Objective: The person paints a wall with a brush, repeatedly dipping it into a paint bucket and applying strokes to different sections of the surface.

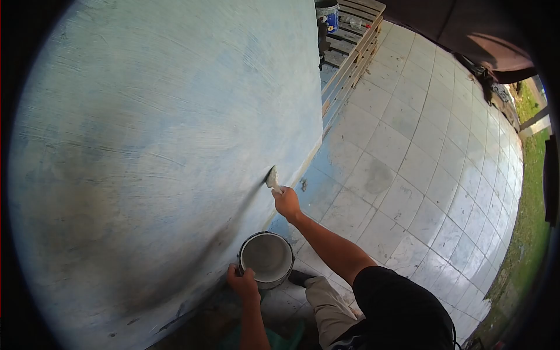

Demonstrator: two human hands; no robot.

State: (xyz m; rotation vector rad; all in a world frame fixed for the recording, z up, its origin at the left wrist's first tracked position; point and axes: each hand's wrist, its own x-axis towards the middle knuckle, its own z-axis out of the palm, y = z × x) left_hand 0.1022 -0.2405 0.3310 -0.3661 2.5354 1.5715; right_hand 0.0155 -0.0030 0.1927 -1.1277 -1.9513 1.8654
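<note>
My right hand (287,204) is closed around the handle of a paintbrush (273,177). The brush is pale with a dark tip, and its tip meets the wall (175,116), which is painted in patchy pale blue and white with streaky marks. Below it, my left hand (244,284) grips the near left rim of a round bucket (291,257), thumb over the edge. Greyish-white material shows inside the bucket, close to the wall's foot. A dark shadow runs down the wall from the brush.
Beyond the wall's edge stands a wooden pallet stack (350,70), bearing another bucket (328,16) and small items. Pale tiles (402,140) cover the floor, with blue paint (318,184) along the wall's base. A dark cloth (466,29) hangs at upper right; grass (513,256) borders the tiles.
</note>
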